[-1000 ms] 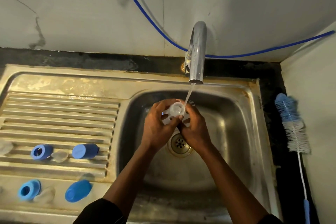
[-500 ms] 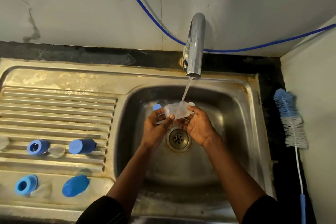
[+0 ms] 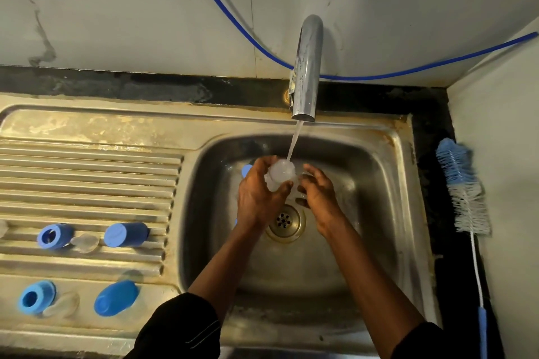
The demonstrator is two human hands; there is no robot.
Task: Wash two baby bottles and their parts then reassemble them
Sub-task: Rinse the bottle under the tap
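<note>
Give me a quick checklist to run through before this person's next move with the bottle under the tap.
1. Water from the tap lands on the clear bottle: ok.
2. Left hand grips the bottle: ok.
3. Right hand has a hold too: not ok, its fingers are loose beside the bottle.
4. Bottle is rinsed clean inside: cannot tell.
5. Bottle brush lies free on the right: ok.
6. Blue parts are laid out on the drainboard: ok.
</note>
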